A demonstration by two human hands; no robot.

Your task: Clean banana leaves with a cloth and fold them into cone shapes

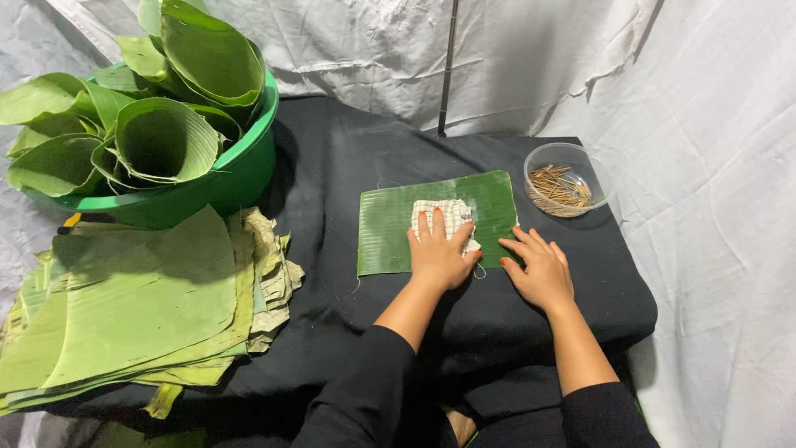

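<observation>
Banana leaf [390, 228] lying flat on black cloth [332, 166]; my left hand [439, 253] pressing checked rag [448, 214] onto it, fingers spread; right hand [539, 270] pinning leaf edge, open-fingered.

— Status of the banana leaf piece [390, 228]?

— Rectangular, dark green, glossy, ribbed. It lies flat on the black-covered table [332, 166], long side across, near the middle.

— And the cloth [448, 214]?

— Small, white with a fine check, folded or bunched. It sits on the leaf's centre-right, partly covered from its near side.
</observation>
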